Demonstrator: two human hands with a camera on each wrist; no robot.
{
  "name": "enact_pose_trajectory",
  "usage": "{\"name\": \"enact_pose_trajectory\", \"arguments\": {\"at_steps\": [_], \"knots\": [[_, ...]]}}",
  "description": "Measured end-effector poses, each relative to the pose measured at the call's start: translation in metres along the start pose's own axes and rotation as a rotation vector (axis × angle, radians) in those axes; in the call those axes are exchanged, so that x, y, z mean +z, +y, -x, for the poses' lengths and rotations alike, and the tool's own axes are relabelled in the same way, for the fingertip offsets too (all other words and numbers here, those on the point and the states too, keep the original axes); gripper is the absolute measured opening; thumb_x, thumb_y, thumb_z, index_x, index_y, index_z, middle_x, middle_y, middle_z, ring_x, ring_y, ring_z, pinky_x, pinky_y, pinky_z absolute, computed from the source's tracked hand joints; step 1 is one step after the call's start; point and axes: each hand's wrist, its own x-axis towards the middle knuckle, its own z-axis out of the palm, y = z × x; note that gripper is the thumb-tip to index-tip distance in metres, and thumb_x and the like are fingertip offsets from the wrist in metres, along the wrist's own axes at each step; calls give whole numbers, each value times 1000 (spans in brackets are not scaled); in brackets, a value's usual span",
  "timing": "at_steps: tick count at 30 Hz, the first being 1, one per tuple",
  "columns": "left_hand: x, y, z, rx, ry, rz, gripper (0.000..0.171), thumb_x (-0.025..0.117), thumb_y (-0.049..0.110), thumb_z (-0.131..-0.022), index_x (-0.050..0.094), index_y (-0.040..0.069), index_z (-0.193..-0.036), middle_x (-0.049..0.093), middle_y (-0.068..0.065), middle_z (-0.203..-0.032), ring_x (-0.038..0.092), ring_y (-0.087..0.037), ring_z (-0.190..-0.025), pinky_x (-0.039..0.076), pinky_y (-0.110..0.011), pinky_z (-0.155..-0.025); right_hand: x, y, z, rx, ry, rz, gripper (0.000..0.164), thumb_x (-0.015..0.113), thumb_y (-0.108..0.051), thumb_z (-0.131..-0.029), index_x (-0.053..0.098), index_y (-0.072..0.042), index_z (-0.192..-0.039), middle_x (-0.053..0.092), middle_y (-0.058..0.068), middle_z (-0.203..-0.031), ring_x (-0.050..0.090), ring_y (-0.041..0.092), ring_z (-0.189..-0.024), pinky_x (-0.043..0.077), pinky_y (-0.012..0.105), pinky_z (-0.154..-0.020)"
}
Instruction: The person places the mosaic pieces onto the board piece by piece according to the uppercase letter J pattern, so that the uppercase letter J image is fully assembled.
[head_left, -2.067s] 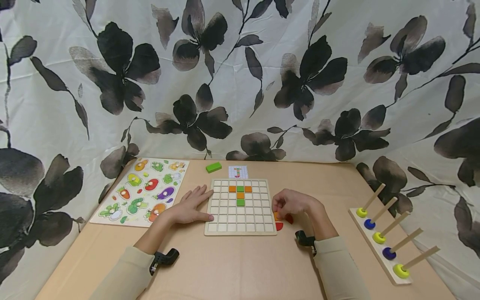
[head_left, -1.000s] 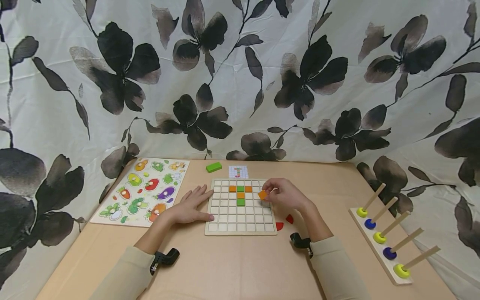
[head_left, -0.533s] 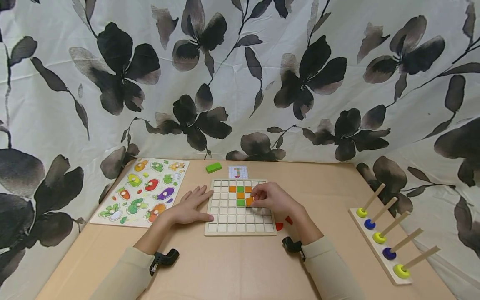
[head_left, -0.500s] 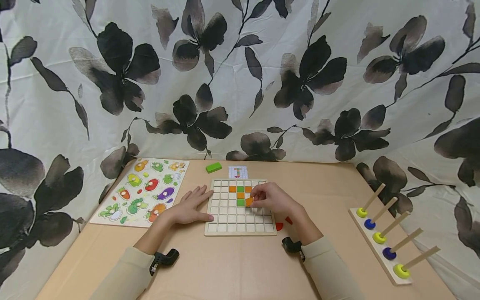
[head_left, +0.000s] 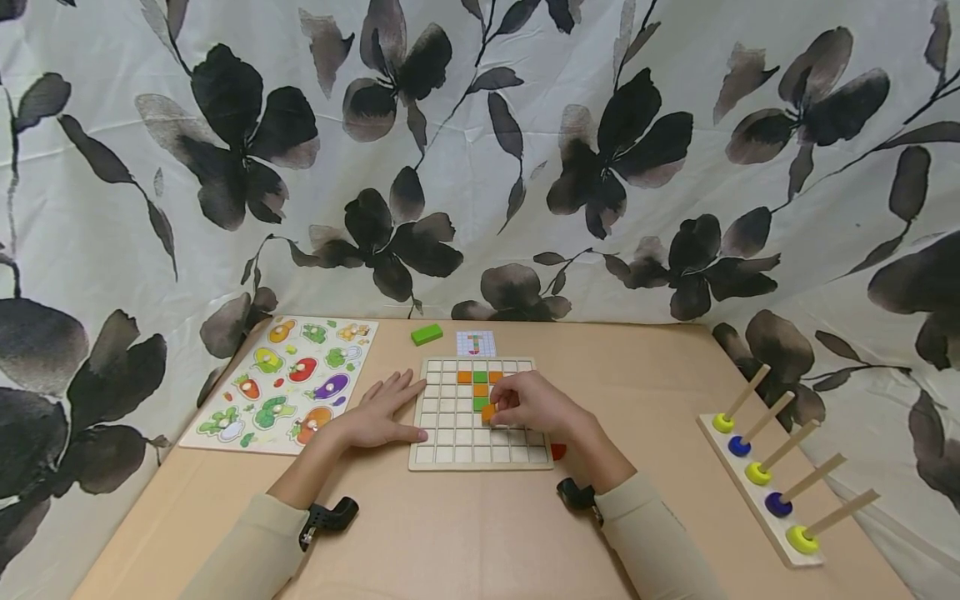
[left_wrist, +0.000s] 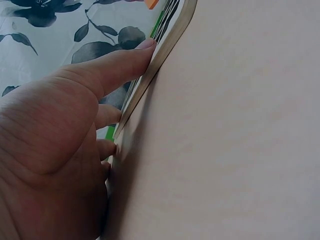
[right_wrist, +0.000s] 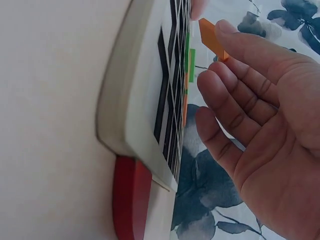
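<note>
My right hand [head_left: 528, 400] pinches a square orange tile [right_wrist: 212, 39] between thumb and fingers, tilted and held close over the gridded wooden board [head_left: 450, 454]. In the head view the tile overlaps the cells just below a green tile [head_left: 480, 404]. Orange and green tiles fill a T-like pattern in the board's upper middle. Fingers of my left hand [head_left: 382, 412] lie spread beside the board's left edge, with the thumb [left_wrist: 145, 47] on its rim. A red piece [right_wrist: 131, 200] lies against the board's right side, partly hidden by my right wrist in the head view.
Behind the board are a small pattern card [head_left: 476, 343] and a green block [head_left: 427, 334]. A vegetable picture board [head_left: 285, 383] lies at the left. To the right stands a peg rack [head_left: 761, 492] with yellow and blue rings. A floral cloth hangs behind the table.
My right hand picked up the orange tile from beside the board's right edge, carried it left over the board and then slightly nearer me. My left hand stayed put.
</note>
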Motion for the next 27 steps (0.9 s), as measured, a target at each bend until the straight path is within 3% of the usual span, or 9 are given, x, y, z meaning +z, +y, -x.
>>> {"name": "enact_pose_trajectory", "arguments": {"at_steps": [27], "knots": [[0,-2,-2,0,1,-5,99,73,59,-89,27,16,-166,7,-18,-176,-3,-41,-162,-2,-62,-129,12,-7,-3,-7,-4,154,20,86,-23,-88,74,-13,-99,64,-5,-78,58,14,-77,49,25,-68]]}}
